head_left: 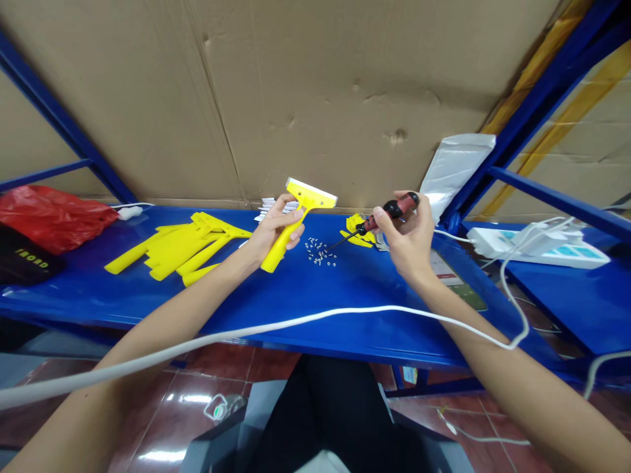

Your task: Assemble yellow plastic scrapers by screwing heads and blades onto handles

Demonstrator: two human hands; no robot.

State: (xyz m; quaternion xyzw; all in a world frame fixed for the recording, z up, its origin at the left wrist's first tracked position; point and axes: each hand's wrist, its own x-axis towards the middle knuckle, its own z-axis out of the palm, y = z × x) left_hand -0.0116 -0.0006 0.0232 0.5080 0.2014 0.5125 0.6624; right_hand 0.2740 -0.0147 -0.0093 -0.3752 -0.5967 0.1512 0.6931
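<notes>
My left hand (277, 230) is closed round the neck of a yellow scraper (280, 249), whose wide head with a pale blade edge points up and away. In my right hand (410, 238) is a red and black screwdriver (392, 211), its dark shaft slanting down to the left. The tip reaches a scatter of small screws (319, 252) on the blue table. Left of my left hand lies a pile of yellow scraper handles (182, 244). Small yellow parts (359, 231) lie behind the screwdriver shaft, partly hidden by it.
A white cable (315, 316) stretches across in front of both forearms. On the right sits a white power strip (542, 246); a white packet (456, 171) leans by the blue frame. A red plastic bag (54, 217) lies at left. Cardboard (320, 98) walls the back.
</notes>
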